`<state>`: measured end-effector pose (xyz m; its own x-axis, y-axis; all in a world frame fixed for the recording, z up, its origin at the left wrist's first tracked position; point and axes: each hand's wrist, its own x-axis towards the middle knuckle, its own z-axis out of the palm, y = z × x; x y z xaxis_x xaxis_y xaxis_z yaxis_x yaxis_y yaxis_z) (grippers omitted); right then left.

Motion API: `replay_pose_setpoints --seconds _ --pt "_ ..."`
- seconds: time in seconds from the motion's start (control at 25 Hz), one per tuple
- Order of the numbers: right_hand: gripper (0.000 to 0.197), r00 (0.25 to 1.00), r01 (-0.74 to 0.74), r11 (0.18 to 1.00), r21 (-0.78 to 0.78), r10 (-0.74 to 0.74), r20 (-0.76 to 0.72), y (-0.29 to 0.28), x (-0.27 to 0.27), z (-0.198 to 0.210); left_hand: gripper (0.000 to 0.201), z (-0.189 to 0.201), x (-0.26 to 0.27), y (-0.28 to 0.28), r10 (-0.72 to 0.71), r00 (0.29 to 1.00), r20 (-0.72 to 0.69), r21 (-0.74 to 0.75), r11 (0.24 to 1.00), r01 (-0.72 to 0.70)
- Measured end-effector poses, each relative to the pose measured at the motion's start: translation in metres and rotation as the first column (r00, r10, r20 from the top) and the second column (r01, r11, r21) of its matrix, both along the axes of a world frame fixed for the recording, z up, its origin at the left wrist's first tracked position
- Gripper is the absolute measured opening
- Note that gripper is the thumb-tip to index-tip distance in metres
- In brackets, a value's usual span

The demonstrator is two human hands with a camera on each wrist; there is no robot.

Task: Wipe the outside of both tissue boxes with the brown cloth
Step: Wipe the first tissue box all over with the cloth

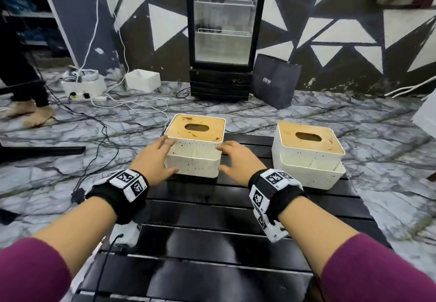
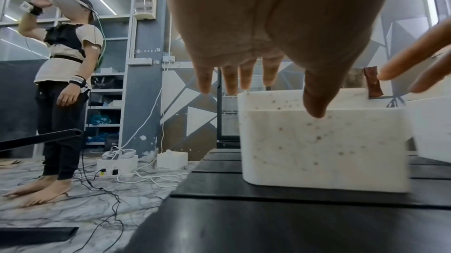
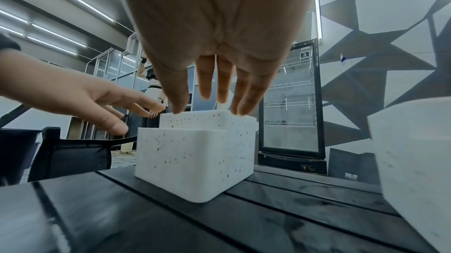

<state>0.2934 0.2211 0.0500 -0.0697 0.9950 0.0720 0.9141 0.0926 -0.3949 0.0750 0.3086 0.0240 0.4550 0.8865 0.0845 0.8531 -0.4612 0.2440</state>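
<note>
Two white speckled tissue boxes with wooden lids stand on a black slatted table (image 1: 212,242): the left box (image 1: 194,158) (image 2: 322,147) (image 3: 192,156) and the right box (image 1: 308,160) (image 3: 415,151). My left hand (image 1: 160,158) (image 2: 256,75) is at the left box's left side, fingers spread and straight. My right hand (image 1: 230,159) (image 3: 209,87) is at the same box's right side, also open. Whether either hand touches the box I cannot tell. Neither hand holds anything. A brown strip (image 2: 372,83) shows behind the box in the left wrist view; it may be the cloth.
A glass-door fridge (image 1: 223,35) and a dark paper bag (image 1: 274,80) stand against the far wall. A power strip with cables (image 1: 87,96) and a white box (image 1: 142,79) lie on the marble floor. Another person (image 2: 66,83) stands barefoot at the left.
</note>
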Motion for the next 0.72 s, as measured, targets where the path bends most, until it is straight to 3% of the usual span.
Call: replay_pose_setpoints --seconds 0.16,0.32,0.48,0.72 --pt "0.065 0.999 -0.007 1.000 -0.006 0.007 0.034 0.032 -0.001 -0.011 0.082 -0.006 -0.003 0.027 -0.007 1.000 -0.010 0.015 1.000 0.007" --pt "0.064 0.999 0.001 1.000 0.027 -0.002 0.036 0.042 -0.001 -0.018 0.069 -0.009 -0.002 0.030 -0.020 0.990 0.140 0.041 0.999 0.014" --pt "0.061 1.000 0.011 0.999 0.047 -0.010 -0.021 0.035 0.001 -0.023 0.061 -0.011 -0.007 0.022 -0.040 0.964 0.262 0.071 0.997 0.022" --pt "0.061 0.996 0.036 0.999 0.040 -0.033 -0.078 -0.007 0.000 -0.021 0.058 -0.007 -0.011 -0.019 -0.048 0.955 0.293 0.044 0.998 0.037"
